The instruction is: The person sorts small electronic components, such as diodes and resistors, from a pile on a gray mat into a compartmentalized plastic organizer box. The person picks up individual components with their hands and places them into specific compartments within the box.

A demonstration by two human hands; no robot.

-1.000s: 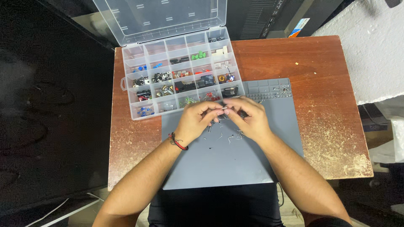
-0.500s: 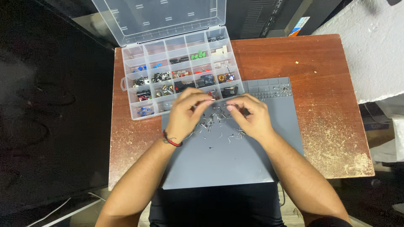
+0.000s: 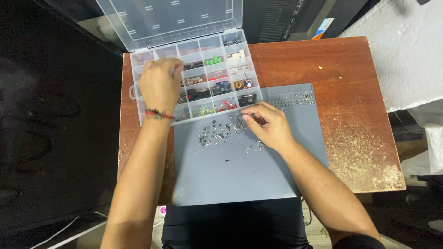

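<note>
1. While our left hand hovers over the left compartments of the clear organiser box, fingers curled loosely together, we cannot tell whether it holds a part; anything loose could drop into the wrong compartment.
2. Our right hand rests on the grey mat, fingertips pinched among the scattered small components; a careless sweep could flick them onto the tabletop.

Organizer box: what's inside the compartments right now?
Organizer box compartments hold small green, red and dark parts; the left hand covers the left compartments, hiding their contents.
</note>
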